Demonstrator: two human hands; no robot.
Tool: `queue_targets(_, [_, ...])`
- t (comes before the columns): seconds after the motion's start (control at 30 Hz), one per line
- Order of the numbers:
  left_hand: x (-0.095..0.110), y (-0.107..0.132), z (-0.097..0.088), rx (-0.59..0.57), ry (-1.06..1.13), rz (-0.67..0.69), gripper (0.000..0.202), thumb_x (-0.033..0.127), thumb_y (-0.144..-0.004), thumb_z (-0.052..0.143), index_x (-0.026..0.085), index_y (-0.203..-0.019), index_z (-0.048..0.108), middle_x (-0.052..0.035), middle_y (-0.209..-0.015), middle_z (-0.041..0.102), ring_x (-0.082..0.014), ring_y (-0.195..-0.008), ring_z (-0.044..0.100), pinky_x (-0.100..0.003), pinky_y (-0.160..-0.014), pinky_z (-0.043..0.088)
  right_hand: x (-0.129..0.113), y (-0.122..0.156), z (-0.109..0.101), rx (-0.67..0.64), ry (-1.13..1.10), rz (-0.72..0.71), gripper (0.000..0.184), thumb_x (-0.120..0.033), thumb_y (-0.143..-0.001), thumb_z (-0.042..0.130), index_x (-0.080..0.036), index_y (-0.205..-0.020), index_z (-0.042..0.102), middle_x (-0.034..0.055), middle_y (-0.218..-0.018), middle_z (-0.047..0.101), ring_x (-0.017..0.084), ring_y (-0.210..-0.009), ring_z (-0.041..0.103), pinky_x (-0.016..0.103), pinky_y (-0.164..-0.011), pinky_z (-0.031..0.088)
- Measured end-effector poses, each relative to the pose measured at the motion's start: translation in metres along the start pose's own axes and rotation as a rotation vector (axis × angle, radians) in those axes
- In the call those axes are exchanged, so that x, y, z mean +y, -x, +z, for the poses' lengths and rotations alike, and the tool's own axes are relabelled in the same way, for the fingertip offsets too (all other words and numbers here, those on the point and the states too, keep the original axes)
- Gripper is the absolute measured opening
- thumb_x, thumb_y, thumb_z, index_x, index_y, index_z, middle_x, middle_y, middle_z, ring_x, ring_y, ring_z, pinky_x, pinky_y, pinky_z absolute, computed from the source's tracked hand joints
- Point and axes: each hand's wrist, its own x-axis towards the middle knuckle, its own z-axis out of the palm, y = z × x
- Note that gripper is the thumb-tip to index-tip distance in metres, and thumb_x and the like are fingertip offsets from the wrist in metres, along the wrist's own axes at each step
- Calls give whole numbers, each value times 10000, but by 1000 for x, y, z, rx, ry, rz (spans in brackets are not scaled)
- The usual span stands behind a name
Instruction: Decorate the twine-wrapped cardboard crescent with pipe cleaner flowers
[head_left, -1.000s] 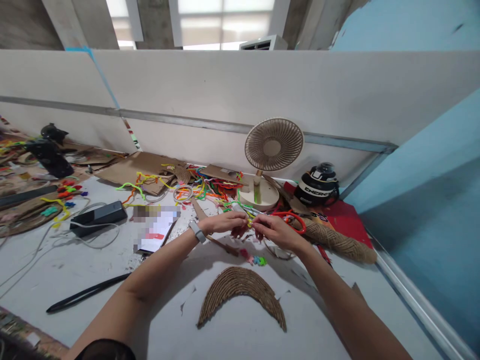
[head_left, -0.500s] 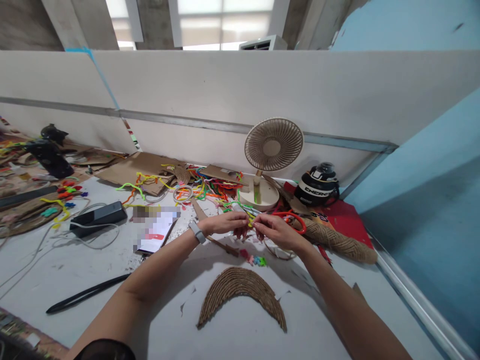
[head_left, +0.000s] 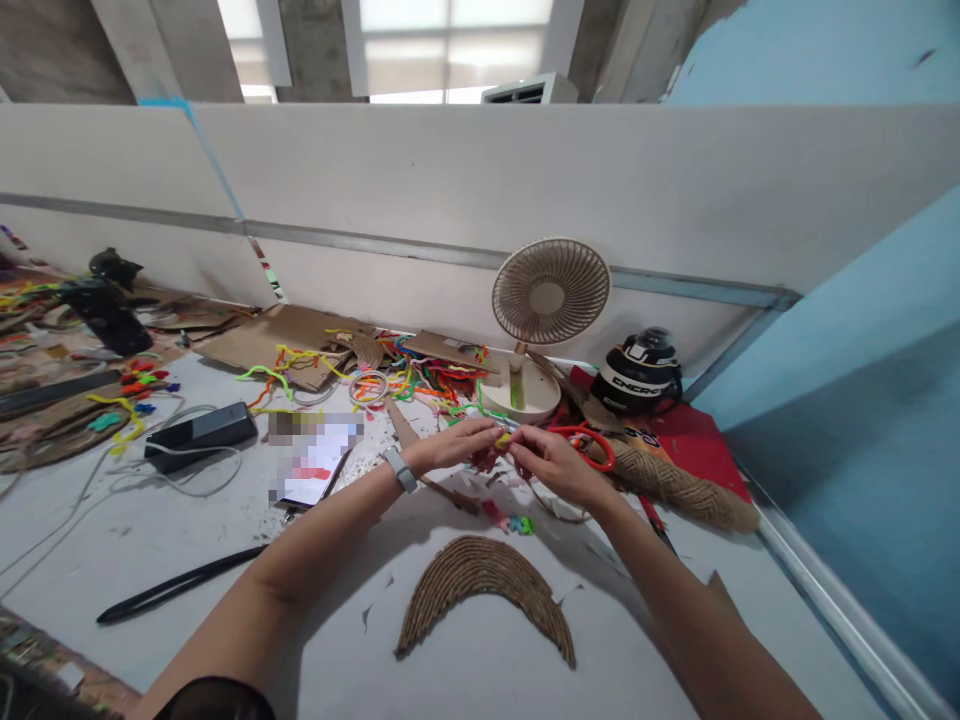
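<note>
A small piece of yellow pipe cleaner is pinched between my two hands, above the middle of the table. My left hand, with a grey band on its wrist, closes its fingertips on it from the left. From the right, my right hand grips it between thumb and forefinger. Just below lie small pink and blue-green pipe-cleaner pieces. Nearer to me rests a crescent of coiled brown twine. Red-handled scissors sit behind my right hand, partly covered by it.
A fan stands at the back, beside a heap of coloured pipe cleaners. To the right are a black jug and a roll of twine. A phone, a black box and cables lie left.
My hands stay together over the same spot; the fingers have shifted slightly around the yellow piece. The whole view has moved a little; the things on the table lie as before.
</note>
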Motion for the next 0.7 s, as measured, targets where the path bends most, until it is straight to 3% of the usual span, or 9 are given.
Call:
queue_targets(0.23, [-2,-5,3,51,-71,24,478,615,-881,389,163,-735,437,41,-612,446,-83,-544,407,-223,-526,344,2,-3,6,22,-58,28,307,-478,-853,508,-179,-784,529,-30,-612,498,110,-530,468,232,-490,385])
queue_targets(0.53, [2,-1,2,56,-132,24,488,635,-863,398,173,-704,414,47,-578,423,-80,-511,358,-224,-497,288,0,0,-2,11,-159,91,240,-408,-824,526,-172,-791,553,-22,-620,514,110,-535,484,232,-493,384])
queue_targets(0.7, [7,1,2,34,-125,33,513,662,-833,429,170,-690,419,51,-566,408,-75,-505,353,-218,-484,279,3,-2,3,22,-115,118,384,-544,-856,453,-182,-745,517,-17,-595,520,118,-521,485,247,-483,391])
